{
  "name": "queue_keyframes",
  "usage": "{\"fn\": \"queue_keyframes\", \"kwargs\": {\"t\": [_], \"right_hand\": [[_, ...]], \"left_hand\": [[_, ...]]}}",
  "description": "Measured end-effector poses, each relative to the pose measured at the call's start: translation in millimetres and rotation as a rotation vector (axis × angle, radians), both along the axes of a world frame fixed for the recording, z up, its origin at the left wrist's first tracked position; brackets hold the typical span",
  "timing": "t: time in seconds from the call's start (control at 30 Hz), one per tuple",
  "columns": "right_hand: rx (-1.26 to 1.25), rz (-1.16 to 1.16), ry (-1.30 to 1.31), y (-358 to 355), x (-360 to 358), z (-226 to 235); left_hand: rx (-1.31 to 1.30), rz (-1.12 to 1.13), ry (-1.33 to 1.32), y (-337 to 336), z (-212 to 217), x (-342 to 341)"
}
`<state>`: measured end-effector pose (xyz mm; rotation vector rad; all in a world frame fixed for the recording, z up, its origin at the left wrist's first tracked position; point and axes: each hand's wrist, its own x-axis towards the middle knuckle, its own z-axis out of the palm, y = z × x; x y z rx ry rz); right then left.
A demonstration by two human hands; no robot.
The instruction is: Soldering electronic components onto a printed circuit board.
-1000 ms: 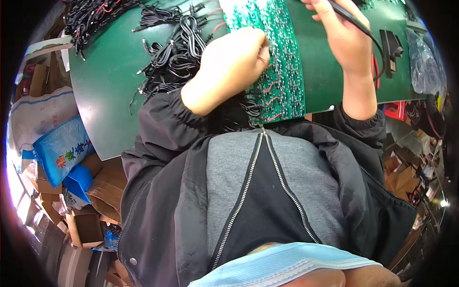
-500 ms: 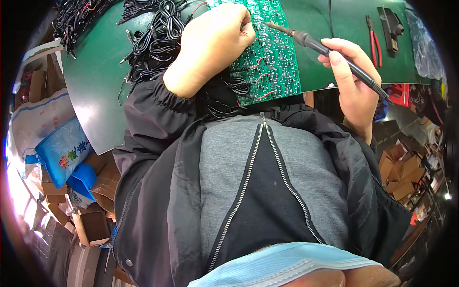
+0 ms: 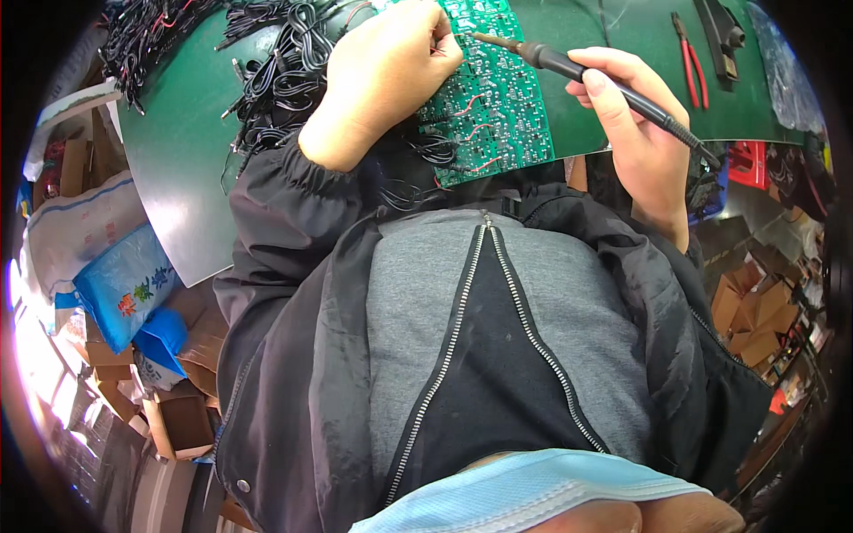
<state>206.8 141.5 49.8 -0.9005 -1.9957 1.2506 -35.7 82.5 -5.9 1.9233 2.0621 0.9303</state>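
A green circuit board (image 3: 529, 120) packed with small components lies at the table's near edge. My left hand (image 3: 391, 75) is over its left side, fingers pinched on what looks like a thin wire, mostly hidden by the fingers. My right hand (image 3: 635, 124) grips a soldering iron (image 3: 564, 65) by its black handle. The iron's tip points left and is at the board close to my left fingertips; whether it touches cannot be made out. Red wires (image 3: 484, 164) rise from the board's near left part, beside coiled black cables (image 3: 435, 149).
Bundles of black cables (image 3: 298, 84) with plugs lie left on the green table (image 3: 182, 169). Red-handled pliers (image 3: 693, 75) and a black holder-like tool (image 3: 721, 40) lie at the right, near clear plastic (image 3: 786, 80). Cardboard boxes (image 3: 178, 422) and bags (image 3: 124, 284) stand at the lower left.
Board, tools and both hands appear shifted slightly left and up in the picture. The soldering iron's tip is closer to my left fingertips, lower against the board. Both grips stay the same.
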Motion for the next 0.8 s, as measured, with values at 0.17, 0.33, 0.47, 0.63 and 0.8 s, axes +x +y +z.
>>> {"fn": "queue_keyframes", "kwargs": {"t": [0.17, 0.33, 0.47, 0.63, 0.8], "right_hand": [[-0.085, -0.011, -0.047, -1.3, -1.2, 4.3], [-0.043, 0.047, -0.041, 3.6, -0.6, 4.6], [0.004, -0.02, -0.022, 3.0, -0.1, 8.4], [0.014, -0.117, 0.032, -5.5, 7.1, 13.7], [0.023, -0.153, 0.087, -5.9, 7.2, 4.5]], "left_hand": [[0.007, -0.006, -0.003, 1.0, 1.5, 0.4], [-0.002, 0.009, 0.01, 0.7, 2.5, 1.2], [-0.03, 0.019, 0.015, 0.0, 2.2, -0.3], [-0.035, 0.006, 0.021, 0.5, 1.1, -1.5], [-0.048, 0.03, 0.006, 0.9, -7.8, -11.2]]}}
